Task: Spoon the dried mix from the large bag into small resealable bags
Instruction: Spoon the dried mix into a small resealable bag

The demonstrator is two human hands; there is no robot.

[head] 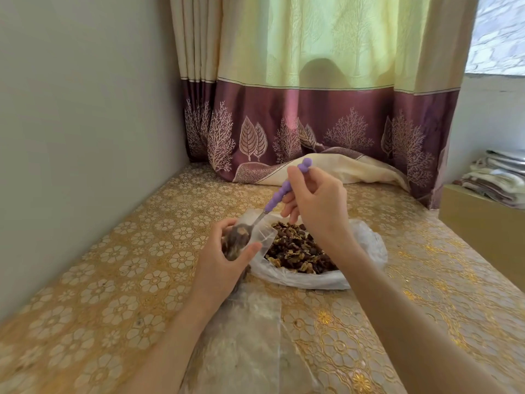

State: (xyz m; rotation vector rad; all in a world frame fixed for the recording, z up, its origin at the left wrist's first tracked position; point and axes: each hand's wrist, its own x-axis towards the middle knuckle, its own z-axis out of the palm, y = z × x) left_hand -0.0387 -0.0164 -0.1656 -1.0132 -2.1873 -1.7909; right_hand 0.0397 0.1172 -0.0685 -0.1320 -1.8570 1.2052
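Tipping the spoon [272, 201] slowly was, in my judgement, the way to do this step well — its bowl sat inside the mouth of the small bag [244, 237] at frame centre, so a gentle roll of the wrist should have dropped the mix cleanly. The left hand [227, 263] gripped that bag, fingers and thumb curled round it; holding the mouth wide looked wise. The right hand [318, 206] pinched the purple handle near its top. The large bag [326, 268] lay open just right of centre on the table [127, 251] — one spoon, one large bag, one small bag in hand, and some flat clear bags [250, 336] at lower centre, too blurred to count.
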